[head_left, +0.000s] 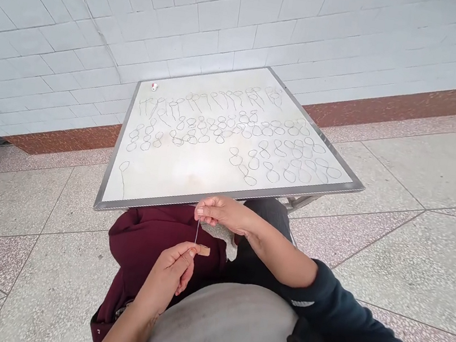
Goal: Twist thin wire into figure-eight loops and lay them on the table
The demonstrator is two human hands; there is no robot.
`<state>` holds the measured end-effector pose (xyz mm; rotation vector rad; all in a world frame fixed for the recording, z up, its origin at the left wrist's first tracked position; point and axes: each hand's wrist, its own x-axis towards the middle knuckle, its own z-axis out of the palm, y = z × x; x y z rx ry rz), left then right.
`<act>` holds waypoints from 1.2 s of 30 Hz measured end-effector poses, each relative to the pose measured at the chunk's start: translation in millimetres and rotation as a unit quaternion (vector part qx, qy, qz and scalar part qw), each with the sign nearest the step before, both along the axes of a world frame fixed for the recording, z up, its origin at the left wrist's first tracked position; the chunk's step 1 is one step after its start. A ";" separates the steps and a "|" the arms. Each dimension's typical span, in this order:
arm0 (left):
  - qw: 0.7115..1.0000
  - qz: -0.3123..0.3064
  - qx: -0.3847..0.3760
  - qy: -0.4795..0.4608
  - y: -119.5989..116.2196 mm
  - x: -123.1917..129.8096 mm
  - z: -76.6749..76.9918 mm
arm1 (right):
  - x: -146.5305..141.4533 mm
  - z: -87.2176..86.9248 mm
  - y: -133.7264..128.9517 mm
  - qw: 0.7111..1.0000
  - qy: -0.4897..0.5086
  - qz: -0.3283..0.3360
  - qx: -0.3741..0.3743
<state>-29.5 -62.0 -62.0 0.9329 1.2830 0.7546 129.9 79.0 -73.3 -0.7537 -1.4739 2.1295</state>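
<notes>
My left hand (174, 268) is closed in a pinch over my lap, holding a small flat tan strip (204, 251) that sticks out past the fingertips. From there a thin pale strand (197, 230), thread or wire, runs straight up to my right hand (221, 213). The thumb and fingers of that hand pinch its upper end, just off the table's front edge. Beyond my hands, rows of thin dark loops (253, 158) lie on the white table (158, 178), many shaped like a figure eight. One single loop with a long tail (124, 168) lies apart at the left.
A small red and white object (154, 87) sits at the table's far left corner. Metal edging (314, 191) frames the tabletop. Dark red cloth (145, 238) lies over my lap. A white tiled wall (213, 40) stands behind the table.
</notes>
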 end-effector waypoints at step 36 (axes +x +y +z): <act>0.982 0.138 0.010 -0.126 14.9 6.4 -4.9 | -15.2 12.7 -16.5 0.981 -0.091 -0.027 0.169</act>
